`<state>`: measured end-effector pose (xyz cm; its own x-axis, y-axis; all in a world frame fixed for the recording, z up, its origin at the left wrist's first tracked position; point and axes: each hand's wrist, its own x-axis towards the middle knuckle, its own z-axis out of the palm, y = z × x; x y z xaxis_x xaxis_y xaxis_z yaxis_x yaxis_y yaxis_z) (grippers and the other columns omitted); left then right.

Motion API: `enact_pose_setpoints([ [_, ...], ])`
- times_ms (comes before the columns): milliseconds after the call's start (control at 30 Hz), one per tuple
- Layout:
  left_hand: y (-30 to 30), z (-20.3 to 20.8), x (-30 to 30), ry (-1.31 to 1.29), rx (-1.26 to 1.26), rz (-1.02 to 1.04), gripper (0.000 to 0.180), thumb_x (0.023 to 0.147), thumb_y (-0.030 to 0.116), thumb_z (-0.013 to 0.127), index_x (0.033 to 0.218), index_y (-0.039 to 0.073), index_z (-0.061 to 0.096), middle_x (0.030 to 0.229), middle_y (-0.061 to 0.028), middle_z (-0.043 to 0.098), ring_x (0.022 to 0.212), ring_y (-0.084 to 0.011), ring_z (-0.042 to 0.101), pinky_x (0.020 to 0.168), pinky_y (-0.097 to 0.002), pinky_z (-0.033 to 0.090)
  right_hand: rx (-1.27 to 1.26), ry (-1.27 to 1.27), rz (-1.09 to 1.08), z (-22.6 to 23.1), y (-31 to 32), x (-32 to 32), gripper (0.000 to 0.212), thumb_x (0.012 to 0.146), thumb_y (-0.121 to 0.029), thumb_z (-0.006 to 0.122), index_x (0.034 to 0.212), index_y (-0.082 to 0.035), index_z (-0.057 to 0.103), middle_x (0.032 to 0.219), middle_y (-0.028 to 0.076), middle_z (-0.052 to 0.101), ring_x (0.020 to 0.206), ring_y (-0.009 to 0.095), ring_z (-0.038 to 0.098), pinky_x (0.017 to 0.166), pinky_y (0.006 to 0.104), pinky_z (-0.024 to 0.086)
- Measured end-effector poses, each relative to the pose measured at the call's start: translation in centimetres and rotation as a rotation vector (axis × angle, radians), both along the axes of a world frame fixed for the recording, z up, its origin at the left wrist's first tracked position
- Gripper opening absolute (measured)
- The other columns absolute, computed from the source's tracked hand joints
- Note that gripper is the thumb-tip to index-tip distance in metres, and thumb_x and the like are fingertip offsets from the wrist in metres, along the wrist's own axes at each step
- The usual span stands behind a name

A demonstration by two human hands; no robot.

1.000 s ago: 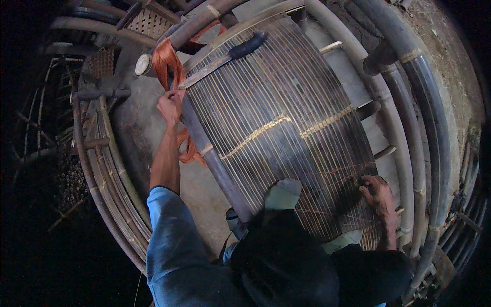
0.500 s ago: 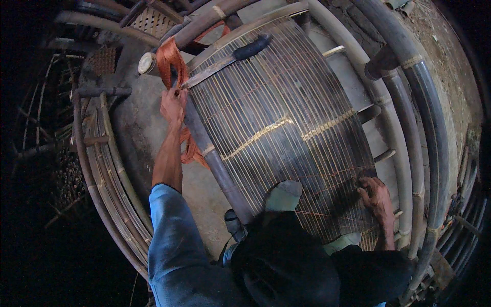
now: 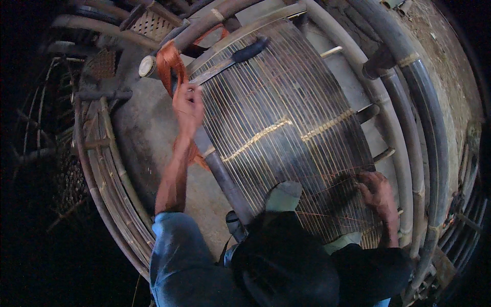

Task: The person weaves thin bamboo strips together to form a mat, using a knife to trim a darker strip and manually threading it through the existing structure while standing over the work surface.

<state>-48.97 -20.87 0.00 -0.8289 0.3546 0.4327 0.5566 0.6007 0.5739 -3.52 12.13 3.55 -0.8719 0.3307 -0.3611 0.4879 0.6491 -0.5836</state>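
In front of me lies a curved platform of thin bamboo slats (image 3: 255, 107), bound crosswise by pale strips and fine orange strands. My left hand (image 3: 188, 107) is at its far left edge, fingers curled in a pinch; what they hold is blurred. Beside it, a hank of orange twine (image 3: 169, 61) hangs over a dark bamboo pole. A knife with a black-wrapped handle (image 3: 250, 49) rests on the slats, its blade pointing toward that hand. At the right side, my right hand (image 3: 378, 192) bends its fingers together at the slats, near an orange strand; whatever is between them is hidden.
Thick bamboo poles (image 3: 394, 117) curve along the right side. A bamboo rack (image 3: 112, 169) stands at left on the concrete floor (image 3: 143, 138). My foot (image 3: 285, 196) presses on the slats' near part. A woven panel (image 3: 153, 24) is at the far left.
My left hand has moved right, away from the orange hank and over the platform's edge beside the knife blade. My right hand has shifted slightly, its fingers more bunched.
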Motion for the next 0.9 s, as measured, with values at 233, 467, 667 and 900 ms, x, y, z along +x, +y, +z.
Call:
enact_pose_setpoints([
  [233,11.9,5.8,23.5,-0.252,-0.116,-1.0,0.014,0.082,0.006,0.065,0.096,0.007,0.068,0.086,-0.0102,0.068,0.068,-0.0226,0.068,0.057,-0.0365,0.056,-0.658,0.206,-0.323,4.6,-2.6,-6.4,0.041,0.095,-0.03,0.066,0.127,-0.003,0.061,0.103,0.012,0.069,0.097,0.019,0.064,0.089,0.0355,0.049],
  [467,16.1,1.2,38.2,-0.615,0.204,-1.648,0.026,0.073,0.016,0.069,0.096,0.009,0.059,0.078,-0.0112,0.062,0.072,-0.0369,0.067,0.06,-0.0476,0.056,-0.964,0.3,-0.334,13.3,-1.8,-5.0,0.055,0.091,-0.038,0.071,0.13,-0.003,0.058,0.092,0.003,0.065,0.084,0.011,0.06,0.084,0.027,0.047],
  [667,10.3,-3.9,31.9,-0.73,-0.094,-1.328,0.021,0.09,0.019,0.066,0.108,0.009,0.072,0.078,-0.0143,0.071,0.071,-0.0257,0.072,0.064,-0.0388,0.057,-0.089,0.523,-0.749,13.8,5.7,5.5,0.027,0.099,-0.022,0.063,0.117,-0.003,0.068,0.087,0.0,0.062,0.081,0.008,0.057,0.076,0.0234,0.045],
  [900,0.1,2.3,14.7,-1.512,-0.336,-0.538,0.018,0.093,0.019,0.072,0.1,0.003,0.077,0.072,0.0005,0.064,0.059,-0.0049,0.052,0.053,-0.0261,0.042,0.09,0.21,-0.622,6.8,7.0,15.6,0.022,0.096,-0.015,0.065,0.113,-0.001,0.069,0.091,0.006,0.07,0.083,0.017,0.063,0.079,0.0309,0.049],
])
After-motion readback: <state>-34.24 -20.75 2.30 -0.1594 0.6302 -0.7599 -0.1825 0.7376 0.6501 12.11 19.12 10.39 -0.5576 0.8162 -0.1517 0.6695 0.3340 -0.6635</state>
